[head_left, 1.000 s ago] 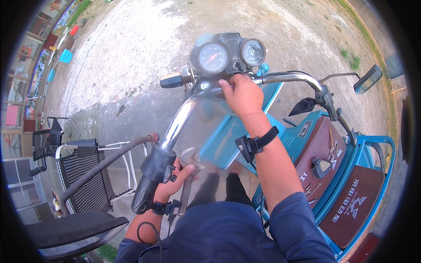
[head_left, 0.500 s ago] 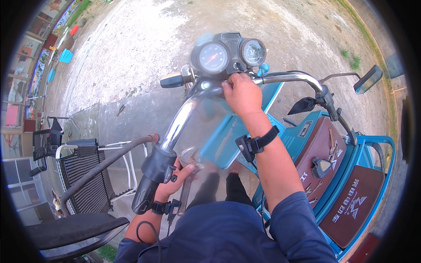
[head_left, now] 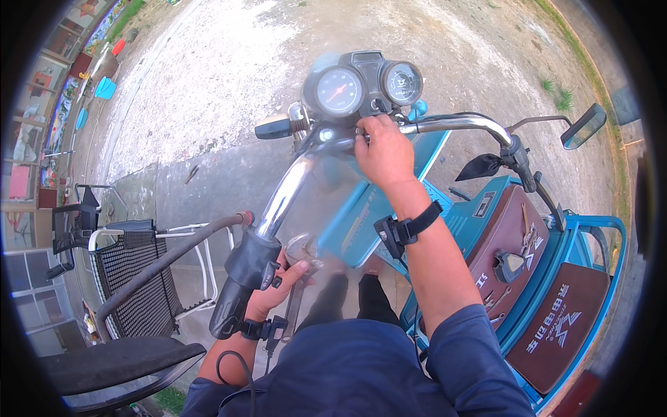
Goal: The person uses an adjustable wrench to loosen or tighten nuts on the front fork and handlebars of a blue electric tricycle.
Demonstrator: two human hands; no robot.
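Note:
My left hand (head_left: 277,292) is wrapped round an adjustable wrench (head_left: 299,244), its wide metal jaws upward and its handle hanging down. That hand is beside the black grip (head_left: 231,306) of the chrome handlebar (head_left: 285,198), partly behind it. My right hand (head_left: 386,154) reaches up to the middle of the handlebar, at the clamp just below the round gauges (head_left: 340,91). Its fingers are bent and pinched together there; whatever lies between them is too small or hidden to make out. A bolt head or cap (head_left: 326,135) shows bright on the clamp to its left.
On the right, the brown seat (head_left: 497,240) of the blue vehicle bears several wrenches (head_left: 531,242) and a roundish dark part (head_left: 509,266). A mirror (head_left: 583,126) sticks out at the right. At the left stand a black mesh chair (head_left: 132,278) and a second mirror (head_left: 118,368).
My right hand has shifted slightly at the clamp, its fingers turning a little. The left hand and the adjustable wrench stay almost where they were.

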